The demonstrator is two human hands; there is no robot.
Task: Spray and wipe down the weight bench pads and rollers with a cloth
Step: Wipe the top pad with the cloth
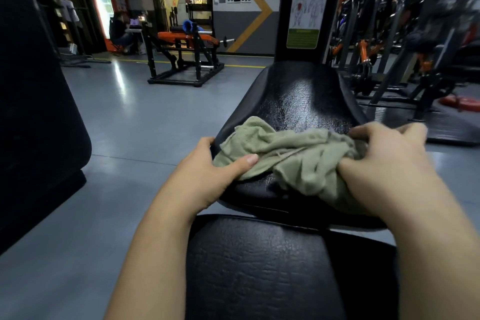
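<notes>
A crumpled olive-green cloth (pixel 285 156) lies on the near part of the black seat pad (pixel 304 101), whose surface shines wet further up. My left hand (pixel 207 171) grips the pad's left edge, its thumb pressing down on the cloth's left end. The cloth's right end is bunched inside my right hand (pixel 384 163), fingers curled into the fabric at the pad's right side. A second black pad (pixel 259 267) lies closer to me, below both forearms. No spray bottle is in view.
The machine's black upright post with an exercise chart (pixel 306 8) rises behind the seat pad. A large dark pad (pixel 33 112) stands at the left. Orange-and-black machines (pixel 402 34) crowd the right; another machine (pixel 181 54) sits on the grey floor beyond.
</notes>
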